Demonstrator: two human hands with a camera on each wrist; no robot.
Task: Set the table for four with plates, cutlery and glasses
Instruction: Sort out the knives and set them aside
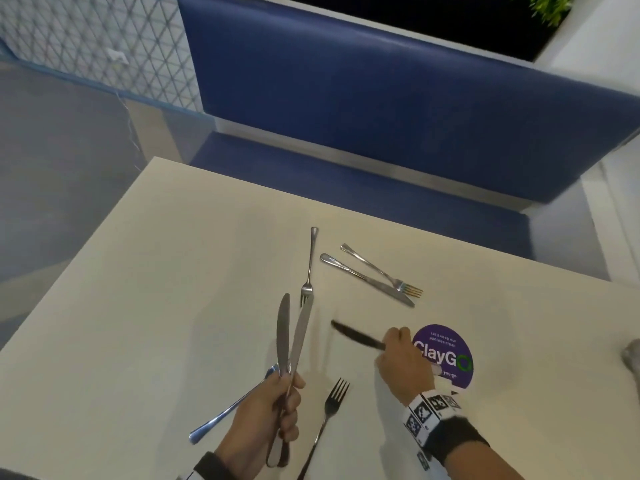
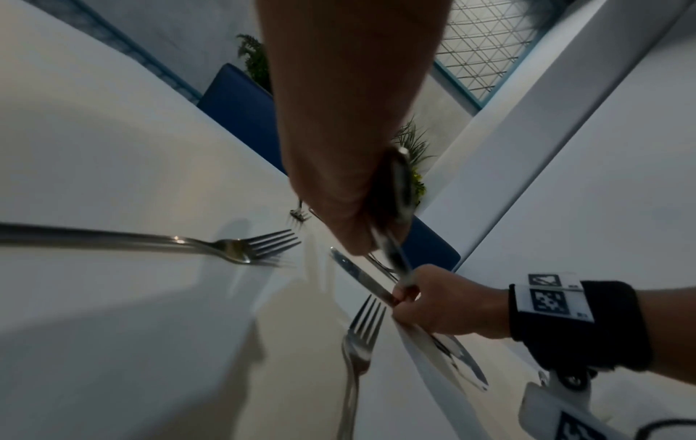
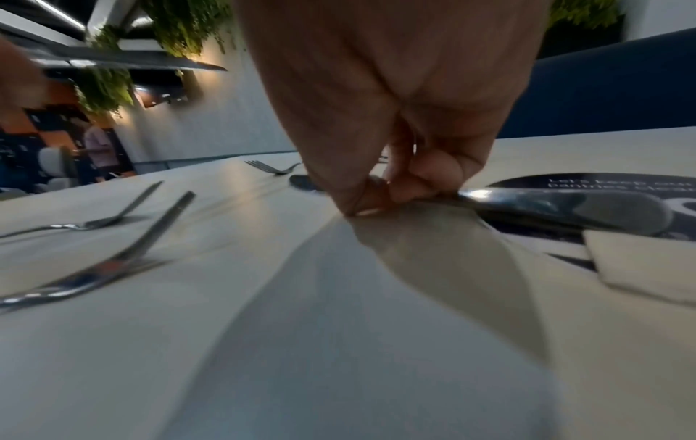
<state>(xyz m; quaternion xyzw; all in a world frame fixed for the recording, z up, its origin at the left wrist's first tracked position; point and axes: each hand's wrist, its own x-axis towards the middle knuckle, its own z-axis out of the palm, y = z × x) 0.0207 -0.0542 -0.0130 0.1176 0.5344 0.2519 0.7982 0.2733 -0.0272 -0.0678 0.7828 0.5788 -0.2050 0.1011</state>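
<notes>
The white table (image 1: 166, 271) spans the view. At 6 o'clock the left hand (image 1: 266, 410) clasps two knives (image 1: 289, 341) upright. At 4 o'clock the right hand (image 1: 403, 362) pinches a dark knife (image 1: 356, 336) beside a purple sticker (image 1: 446, 355). A knife-and-fork pair (image 1: 374, 277) lies toward 1 o'clock.
</notes>
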